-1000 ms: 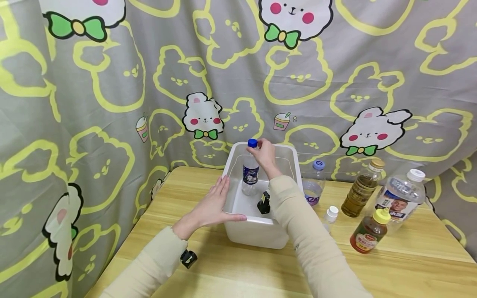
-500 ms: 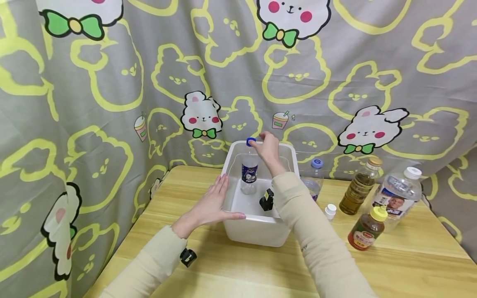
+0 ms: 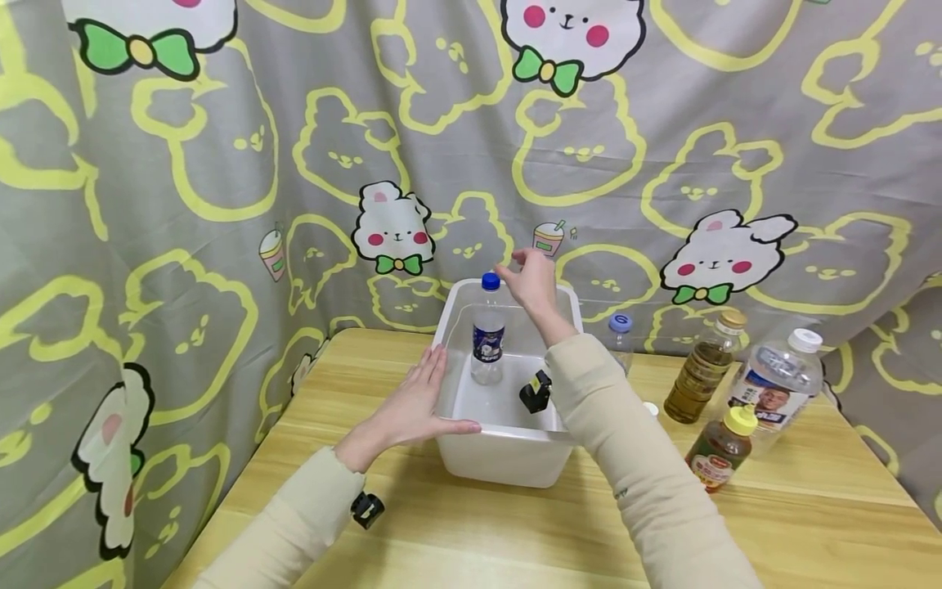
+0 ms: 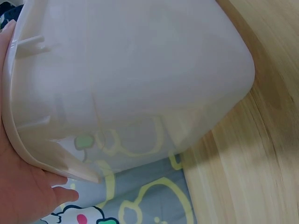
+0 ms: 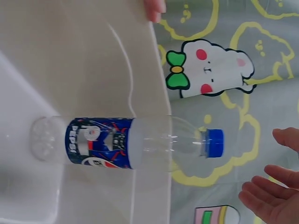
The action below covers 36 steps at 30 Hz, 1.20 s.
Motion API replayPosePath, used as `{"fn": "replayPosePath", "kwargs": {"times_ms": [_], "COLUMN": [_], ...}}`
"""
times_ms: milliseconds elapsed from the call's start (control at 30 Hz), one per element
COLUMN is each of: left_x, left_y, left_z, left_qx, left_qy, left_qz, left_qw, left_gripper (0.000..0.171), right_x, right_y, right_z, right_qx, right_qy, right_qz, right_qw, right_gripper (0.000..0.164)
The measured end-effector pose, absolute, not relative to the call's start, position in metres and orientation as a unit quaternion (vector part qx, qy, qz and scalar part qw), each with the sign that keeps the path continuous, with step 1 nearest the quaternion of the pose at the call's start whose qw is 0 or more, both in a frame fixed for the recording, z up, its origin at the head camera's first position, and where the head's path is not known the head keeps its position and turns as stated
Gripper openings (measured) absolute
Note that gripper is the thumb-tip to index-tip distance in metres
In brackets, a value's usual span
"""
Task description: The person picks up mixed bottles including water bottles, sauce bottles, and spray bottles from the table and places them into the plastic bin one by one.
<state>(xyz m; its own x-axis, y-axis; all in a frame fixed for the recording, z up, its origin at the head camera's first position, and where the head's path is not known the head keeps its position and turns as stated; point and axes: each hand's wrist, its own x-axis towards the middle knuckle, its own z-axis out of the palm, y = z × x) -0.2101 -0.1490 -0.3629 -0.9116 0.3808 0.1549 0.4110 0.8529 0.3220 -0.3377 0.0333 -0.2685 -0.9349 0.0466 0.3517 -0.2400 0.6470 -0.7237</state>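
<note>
A clear plastic Pepsi bottle point(image 3: 487, 339) with a blue cap stands upright inside a white plastic tub point(image 3: 504, 462). In the right wrist view the whole bottle point(image 5: 100, 142) shows, cap included. My right hand point(image 3: 535, 284) hovers just right of the cap, its fingers spread and apart from it; a gap between hand point(image 5: 275, 198) and cap is plain in the right wrist view. Resting along the tub's near-left rim is my left hand point(image 3: 408, 409), fingers extended and thumb over the front edge. The left wrist view shows that hand point(image 4: 23, 191) against the tub's outer wall point(image 4: 140, 70).
Right of the tub stand a bottle with a light-blue cap point(image 3: 621, 324), an oil bottle point(image 3: 699, 380), a large clear jug with a white cap point(image 3: 776, 384) and a yellow-capped sauce bottle point(image 3: 719, 458). A patterned curtain point(image 3: 471, 147) hangs behind the wooden table point(image 3: 471, 540).
My right hand has let go of the Pepsi bottle's top and moved slightly up and to the right. The bottle stays standing in the tub; my left hand has kept its place.
</note>
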Motion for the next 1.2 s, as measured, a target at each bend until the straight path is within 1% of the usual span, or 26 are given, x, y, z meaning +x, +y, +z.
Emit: {"fn": "replayPosePath", "kwargs": {"times_ms": [367,700,1200], "left_x": [-0.211,-0.211,-0.210], "left_y": [-0.149,-0.149,-0.147], "left_z": [-0.364,-0.365,-0.363], "left_qx": [-0.210,-0.206,-0.206], "left_qy": [-0.960,-0.961,-0.962], "left_qz": [-0.179,-0.178,-0.174], "left_qw": [0.045,0.042,0.039], "left_gripper": [0.122,0.124,0.122], "right_x": [-0.324,-0.303,-0.271], "right_y": [0.048,0.062,0.087], "right_z": [-0.250,-0.234,-0.231], "right_qx": [0.094,0.121,0.147], "right_qy": [-0.886,-0.881,-0.886], "right_qz": [0.420,0.429,0.406], "right_qw": [0.174,0.160,0.170], "right_gripper": [0.041,0.043,0.039]}}
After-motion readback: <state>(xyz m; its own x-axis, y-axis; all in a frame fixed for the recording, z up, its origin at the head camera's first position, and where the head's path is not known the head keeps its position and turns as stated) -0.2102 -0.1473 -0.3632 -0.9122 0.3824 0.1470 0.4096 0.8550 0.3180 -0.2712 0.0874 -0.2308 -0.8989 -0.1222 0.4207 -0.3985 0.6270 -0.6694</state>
